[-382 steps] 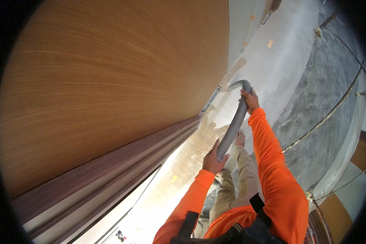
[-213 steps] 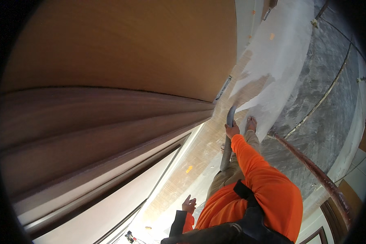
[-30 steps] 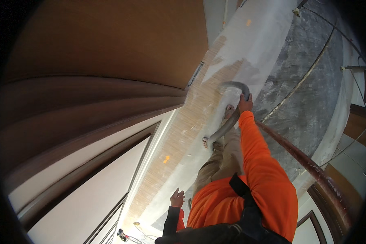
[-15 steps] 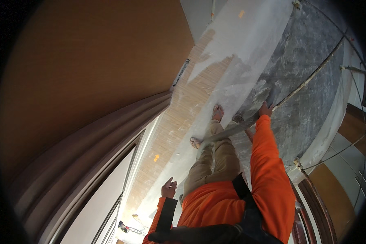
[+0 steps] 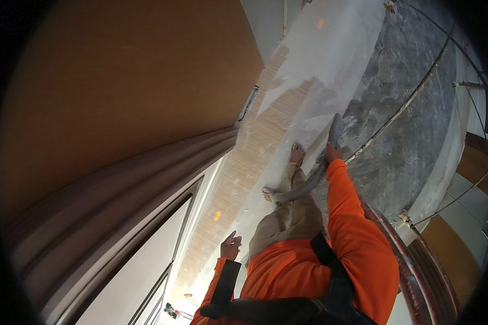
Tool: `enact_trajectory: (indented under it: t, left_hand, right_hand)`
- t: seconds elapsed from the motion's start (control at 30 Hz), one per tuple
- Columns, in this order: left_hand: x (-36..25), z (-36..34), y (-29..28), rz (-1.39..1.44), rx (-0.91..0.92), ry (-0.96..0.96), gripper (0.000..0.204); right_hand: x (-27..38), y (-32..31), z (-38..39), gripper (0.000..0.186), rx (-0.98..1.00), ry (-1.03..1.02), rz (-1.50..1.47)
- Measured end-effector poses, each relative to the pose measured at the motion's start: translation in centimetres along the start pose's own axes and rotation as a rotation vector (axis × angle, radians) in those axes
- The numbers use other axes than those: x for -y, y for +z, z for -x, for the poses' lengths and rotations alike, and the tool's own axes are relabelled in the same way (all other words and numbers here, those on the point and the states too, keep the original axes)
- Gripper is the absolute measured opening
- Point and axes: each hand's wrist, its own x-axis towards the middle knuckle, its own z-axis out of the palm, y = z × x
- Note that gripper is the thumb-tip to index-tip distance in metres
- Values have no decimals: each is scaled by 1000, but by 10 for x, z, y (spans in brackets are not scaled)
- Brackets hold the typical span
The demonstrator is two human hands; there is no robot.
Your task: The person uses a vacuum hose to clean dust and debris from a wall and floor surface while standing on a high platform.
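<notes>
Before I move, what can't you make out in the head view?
All in the head view:
Long grey flexible hose: its lower run disappears behind the beige-trousered left leg.
Bare right hand: palm hidden by its own back.
Small dark-and-red device: near the lower edge, too small to identify.
Large brown panel: left side cut off by the picture's dark rim.

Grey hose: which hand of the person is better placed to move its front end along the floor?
Right, most likely: the right hand has its grip on the grey hose near its front end, while the left hand is apart from it.
</notes>
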Motion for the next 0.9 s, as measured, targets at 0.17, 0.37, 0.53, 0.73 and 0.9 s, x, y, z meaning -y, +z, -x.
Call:
enact_trajectory:
  t: [0.17,0.37,0.53,0.73,0.9]
  left_hand:
    - [61,13,-33,2,-59,3,60]
    - [140,35,-57,56,-129,-54,61]
    - [178,42,-59,118,-98,-129,62]
    - [172,45,-52,100,-68,-177,64]
    - [134,35,-29,100,-17,-168,63]
  right_hand:
    - [9,52,62,86,136,-131,-30]
    - [25,112,123,79,273,-246,-275]
    - [28,133,118,81,140,-352,10]
    - [49,93,123,79,-35,-302,-192]
    - [36,23,78,75,-252,-227,-200]
